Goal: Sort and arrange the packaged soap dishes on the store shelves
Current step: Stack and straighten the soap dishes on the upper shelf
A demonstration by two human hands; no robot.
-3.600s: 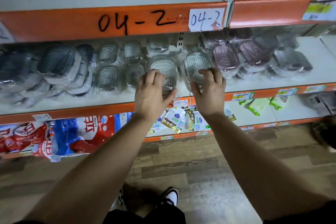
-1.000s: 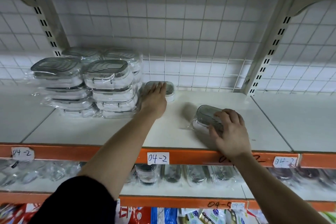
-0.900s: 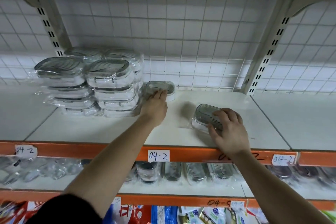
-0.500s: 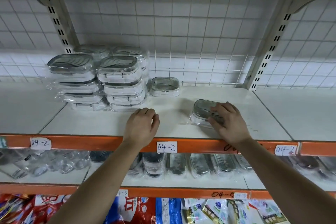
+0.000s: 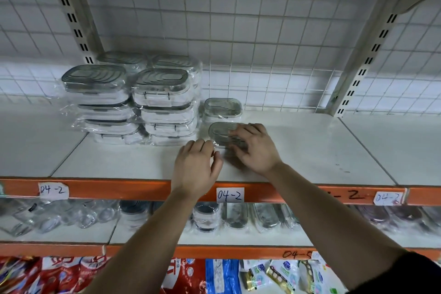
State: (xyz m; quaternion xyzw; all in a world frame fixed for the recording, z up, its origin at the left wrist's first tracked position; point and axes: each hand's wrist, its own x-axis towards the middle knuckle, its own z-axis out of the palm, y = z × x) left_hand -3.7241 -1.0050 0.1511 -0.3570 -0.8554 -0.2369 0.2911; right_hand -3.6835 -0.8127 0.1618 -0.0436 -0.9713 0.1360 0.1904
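Alignment seems to be the reason for the hold: the right hand (image 5: 256, 150) lies over a clear-wrapped oval soap dish with a grey ribbed lid (image 5: 220, 132) at the centre of the frame. Its fingers (image 5: 248, 130) are spread and curved across the lid, with the thumb against the near side, a hold that I judge suits sliding the pack square. That dish sits on the white upper shelf with an orange front edge (image 5: 310, 150), just in front of a lone matching soap dish (image 5: 223, 107) and just right of the stacked wrapped soap dishes (image 5: 164, 102) at centre left. It probably begins a front row beside them. The left hand (image 5: 195, 169), just below and left of the held dish, has its fingers (image 5: 198, 148) loosely curled, with the tips at the crinkled film. Whether they pinch the film or only steady it, I cannot tell. The right hand hides the dish's right half and its near wall. On the lower shelf (image 5: 148, 237) the wrapped goods are too blurred to sort by kind, and the red and blue packets (image 5: 214, 274) along the bottom are cut off by the frame edge.
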